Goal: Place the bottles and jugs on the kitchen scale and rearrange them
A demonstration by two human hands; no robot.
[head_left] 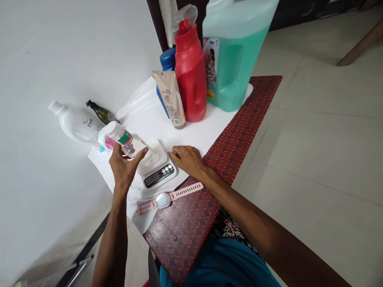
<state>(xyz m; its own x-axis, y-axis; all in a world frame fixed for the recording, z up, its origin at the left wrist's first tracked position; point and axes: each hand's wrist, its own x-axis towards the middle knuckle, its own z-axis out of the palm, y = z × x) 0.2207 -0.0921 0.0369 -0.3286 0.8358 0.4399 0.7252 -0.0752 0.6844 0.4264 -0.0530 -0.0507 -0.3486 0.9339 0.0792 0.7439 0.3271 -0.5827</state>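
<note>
My left hand (125, 165) is around a clear plastic bottle (135, 146) with a white cap and a green and red label. Thumb and fingers lie on either side of the bottle, which leans toward the wall over a white kitchen scale (162, 156). Whether its base bears fully on the scale I cannot tell. My right hand (188, 159) rests just right of the scale, fingers curled in, nothing visible in them, the fingertips close to the scale's buttons. In front of the scale lies a smartwatch (163, 200) with a pink strap.
Behind the scale stand a beige tube (170, 99), a blue-capped bottle (167, 59), a red jug (191, 75) and a large jug of green liquid (233, 67). A white bottle (78, 122) and a dark pump bottle (101, 113) are by the wall. The patterned red table edge (239, 139) runs along the right.
</note>
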